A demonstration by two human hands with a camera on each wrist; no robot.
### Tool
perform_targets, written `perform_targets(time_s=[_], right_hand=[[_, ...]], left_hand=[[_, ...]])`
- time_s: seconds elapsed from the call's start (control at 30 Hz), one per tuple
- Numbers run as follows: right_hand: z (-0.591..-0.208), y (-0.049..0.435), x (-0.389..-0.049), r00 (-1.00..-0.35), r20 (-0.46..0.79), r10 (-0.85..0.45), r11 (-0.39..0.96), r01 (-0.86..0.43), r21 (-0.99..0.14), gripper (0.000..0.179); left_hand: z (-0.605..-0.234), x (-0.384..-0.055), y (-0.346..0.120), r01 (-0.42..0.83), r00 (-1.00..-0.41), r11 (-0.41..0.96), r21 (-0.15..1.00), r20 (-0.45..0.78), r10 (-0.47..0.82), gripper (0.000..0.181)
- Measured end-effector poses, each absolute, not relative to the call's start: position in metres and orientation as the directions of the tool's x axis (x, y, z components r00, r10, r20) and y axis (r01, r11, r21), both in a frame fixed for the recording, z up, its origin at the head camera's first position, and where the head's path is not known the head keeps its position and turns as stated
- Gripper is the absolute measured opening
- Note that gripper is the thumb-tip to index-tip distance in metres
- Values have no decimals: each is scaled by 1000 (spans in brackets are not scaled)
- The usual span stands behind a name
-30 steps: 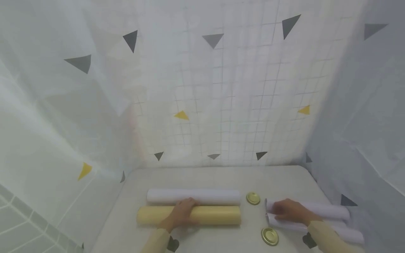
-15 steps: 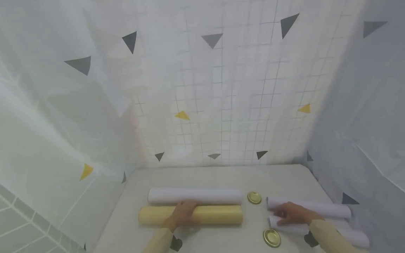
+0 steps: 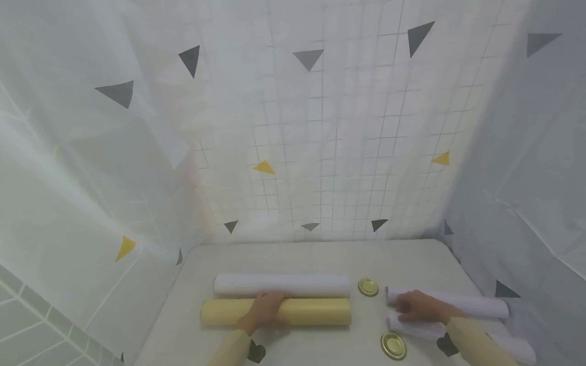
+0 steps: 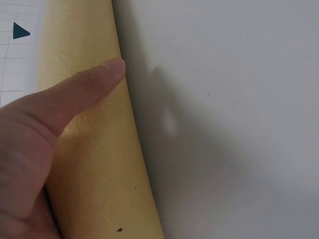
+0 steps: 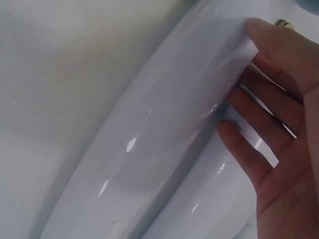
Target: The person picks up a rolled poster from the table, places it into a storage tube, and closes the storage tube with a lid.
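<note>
A long yellow roll [image 3: 316, 311] lies across the table, and my left hand [image 3: 264, 311] grips it near its middle. In the left wrist view the thumb [image 4: 89, 89] stretches over its textured surface; the other fingers are mostly hidden. Right behind it lies a white roll [image 3: 284, 283]. At the right, my right hand [image 3: 421, 306] is over the left ends of two thinner glossy white rolls, a far one [image 3: 480, 305] and a near one [image 3: 513, 346]. In the right wrist view its fingers [image 5: 259, 119] are spread and loosely bent, with fingertips at the rolls' sides.
Two round gold lids lie between the roll groups, one at the back [image 3: 368, 286] and one at the front [image 3: 393, 345]. A translucent curtain [image 3: 293, 127] with grey and yellow triangles hangs behind the white table [image 3: 274, 256] and along both sides.
The near thin white roll has shifted slightly right and toward me. My right fingers loosened and then drew together a little. My left hand stays on the yellow roll.
</note>
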State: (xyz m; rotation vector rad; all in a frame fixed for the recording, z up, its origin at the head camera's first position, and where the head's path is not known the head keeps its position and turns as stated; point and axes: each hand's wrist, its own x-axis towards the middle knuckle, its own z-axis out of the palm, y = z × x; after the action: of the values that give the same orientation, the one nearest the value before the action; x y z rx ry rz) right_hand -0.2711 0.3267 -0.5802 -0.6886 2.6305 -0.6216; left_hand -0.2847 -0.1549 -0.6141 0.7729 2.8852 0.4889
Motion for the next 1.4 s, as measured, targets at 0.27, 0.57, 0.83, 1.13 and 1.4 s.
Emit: perform_targets(time_s=[0.27,0.57,0.83,1.13,1.4], right_hand=[[-594,331,-271,-776,-162,-610,700,-431,-568,24],[-593,332,-260,-774,-151,-615,690,-437,-577,19],[-584,323,-264,-801,-234,-551,767,-377,-519,39],[-571,306,-266,-796,-146,-588,747,-464,-476,52],[-564,282,-264,-813,-134,-567,741,-433,-514,54]], left_hand=[[-610,-283,-152,459,-871,821,339,-11,491,73],[-608,-282,-153,462,-871,825,326,-8,491,74],[-607,-279,-150,443,-878,827,346,-19,479,72],[-613,-275,-148,469,-874,810,353,48,484,72],[-624,-277,-147,482,-875,822,305,108,473,74]])
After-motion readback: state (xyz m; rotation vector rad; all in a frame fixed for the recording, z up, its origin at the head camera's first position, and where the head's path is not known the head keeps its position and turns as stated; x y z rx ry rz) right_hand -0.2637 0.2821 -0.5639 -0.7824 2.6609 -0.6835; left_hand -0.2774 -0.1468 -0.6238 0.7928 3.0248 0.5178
